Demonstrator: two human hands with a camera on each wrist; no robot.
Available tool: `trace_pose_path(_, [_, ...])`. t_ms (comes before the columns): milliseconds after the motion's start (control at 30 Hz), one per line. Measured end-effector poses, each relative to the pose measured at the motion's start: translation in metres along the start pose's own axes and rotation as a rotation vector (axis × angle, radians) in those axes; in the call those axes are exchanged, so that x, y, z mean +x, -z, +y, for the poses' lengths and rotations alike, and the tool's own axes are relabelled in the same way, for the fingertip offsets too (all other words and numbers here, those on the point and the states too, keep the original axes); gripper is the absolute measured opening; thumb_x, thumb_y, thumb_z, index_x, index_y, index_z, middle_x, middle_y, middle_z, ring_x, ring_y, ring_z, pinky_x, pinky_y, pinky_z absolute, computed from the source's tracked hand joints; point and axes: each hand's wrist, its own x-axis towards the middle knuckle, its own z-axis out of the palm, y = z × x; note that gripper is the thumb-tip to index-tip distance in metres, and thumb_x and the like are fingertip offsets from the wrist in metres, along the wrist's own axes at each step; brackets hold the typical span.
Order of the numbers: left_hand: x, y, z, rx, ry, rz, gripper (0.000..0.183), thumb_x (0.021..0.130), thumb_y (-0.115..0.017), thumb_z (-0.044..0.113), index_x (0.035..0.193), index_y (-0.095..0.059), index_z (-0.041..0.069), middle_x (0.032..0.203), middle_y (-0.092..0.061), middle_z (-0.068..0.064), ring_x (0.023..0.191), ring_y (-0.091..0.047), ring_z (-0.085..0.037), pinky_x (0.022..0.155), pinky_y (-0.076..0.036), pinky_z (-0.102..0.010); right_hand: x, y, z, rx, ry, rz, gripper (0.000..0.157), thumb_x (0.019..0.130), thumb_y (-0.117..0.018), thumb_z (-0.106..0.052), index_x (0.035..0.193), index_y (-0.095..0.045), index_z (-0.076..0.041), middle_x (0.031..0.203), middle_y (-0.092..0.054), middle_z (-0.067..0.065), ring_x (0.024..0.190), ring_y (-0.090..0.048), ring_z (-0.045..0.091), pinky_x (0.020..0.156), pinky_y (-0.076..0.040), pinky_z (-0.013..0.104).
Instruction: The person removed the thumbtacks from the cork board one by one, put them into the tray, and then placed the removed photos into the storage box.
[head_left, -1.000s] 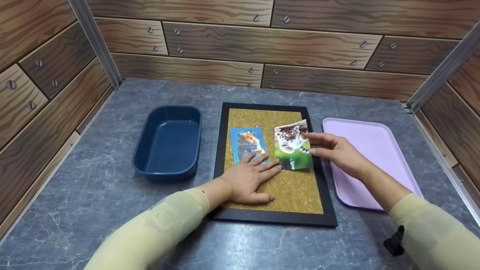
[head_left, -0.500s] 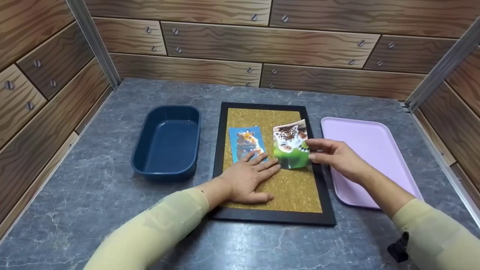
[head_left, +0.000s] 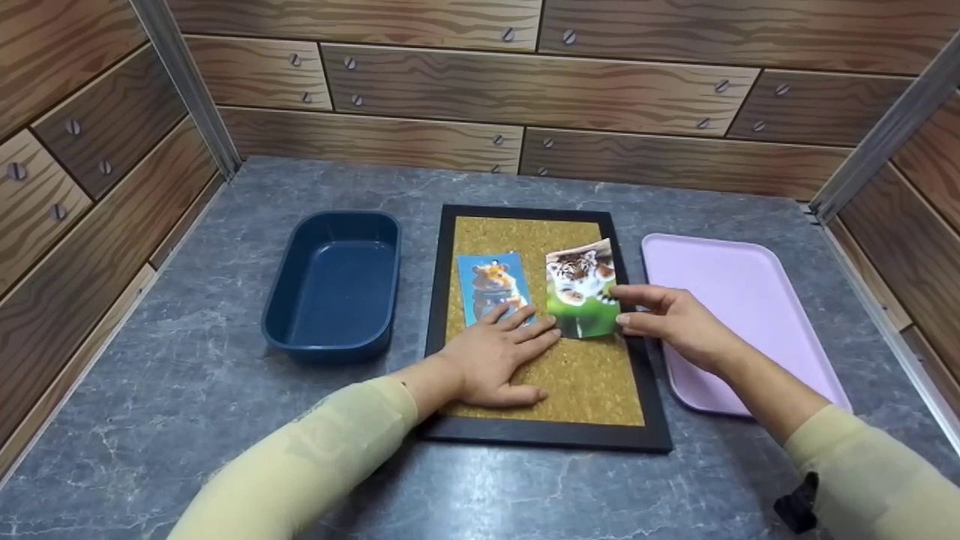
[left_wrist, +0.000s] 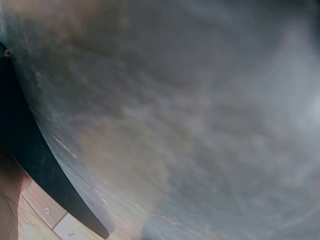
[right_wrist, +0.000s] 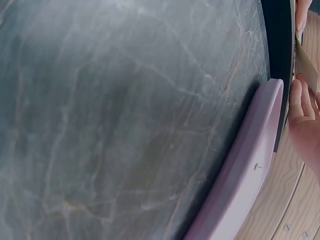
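Observation:
My left hand lies flat, fingers spread, on the cork board. Its fingertips cover the lower part of a hamster picture on a blue ground and reach the lower left corner of a tiger picture. The tiger picture has its top right and right edge lifted off the cork. By that right edge, my right hand holds it with thumb and fingertips. In the right wrist view the fingers meet the raised picture. The left wrist view shows only blurred table and frame.
A deep blue bin stands left of the board. To the right lies a lilac tray, partly under my right forearm; a small pin lies in it in the right wrist view. Wood-patterned walls close off the back and sides.
My right hand has slid a little down along the right edge of the tiger picture. The left hand and both pictures stay in place on the board.

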Motion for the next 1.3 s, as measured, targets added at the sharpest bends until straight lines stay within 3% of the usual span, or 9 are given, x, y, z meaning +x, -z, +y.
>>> trace_pose_path(200, [0.000, 0.001, 0.000, -0.006, -0.003, 0.001, 0.089, 0.104, -0.031, 0.075, 0.172, -0.016, 0.020, 0.178, -0.013, -0.002, 0.163, -0.007, -0.029, 0.130, -0.007, -0.053, -0.002, -0.001, 0.002, -0.026, 0.009, 0.020, 0.056, 0.099, -0.075, -0.009, 0.149, -0.055, 0.008, 0.149, -0.059, 0.022, 0.114, -0.068, 0.008, 0.095, -0.057, 0.024])
trace_pose_path(467, [0.000, 0.000, 0.001, 0.012, -0.004, 0.005, 0.089, 0.104, -0.030, 0.075, 0.172, -0.015, 0.020, 0.178, -0.013, -0.001, 0.164, -0.007, -0.029, 0.130, -0.006, -0.053, -0.004, -0.005, 0.008, 0.015, 0.014, 0.032, 0.056, 0.099, -0.074, -0.006, 0.149, -0.054, 0.009, 0.142, -0.066, 0.016, 0.106, -0.072, 0.010, 0.092, -0.058, 0.025])
trace_pose_path(800, [0.000, 0.000, 0.001, 0.045, -0.006, 0.019, 0.089, 0.104, -0.026, 0.076, 0.172, -0.016, 0.019, 0.178, -0.012, -0.002, 0.164, -0.006, -0.029, 0.129, -0.003, -0.059, -0.005, -0.009, 0.007, 0.003, 0.002, 0.071, 0.058, 0.099, -0.074, -0.006, 0.150, -0.051, 0.011, 0.150, -0.056, 0.028, 0.107, -0.069, 0.005, 0.091, -0.056, 0.021])
trace_pose_path(1300, [-0.001, 0.002, 0.003, 0.115, -0.015, 0.037, 0.089, 0.104, -0.023, 0.076, 0.172, -0.014, 0.019, 0.178, -0.010, -0.003, 0.164, -0.006, -0.030, 0.128, -0.003, -0.062, -0.005, -0.012, 0.008, -0.005, 0.013, 0.107, 0.058, 0.098, -0.073, -0.002, 0.149, -0.051, 0.013, 0.149, -0.055, 0.032, 0.105, -0.069, 0.004, 0.090, -0.056, 0.020])
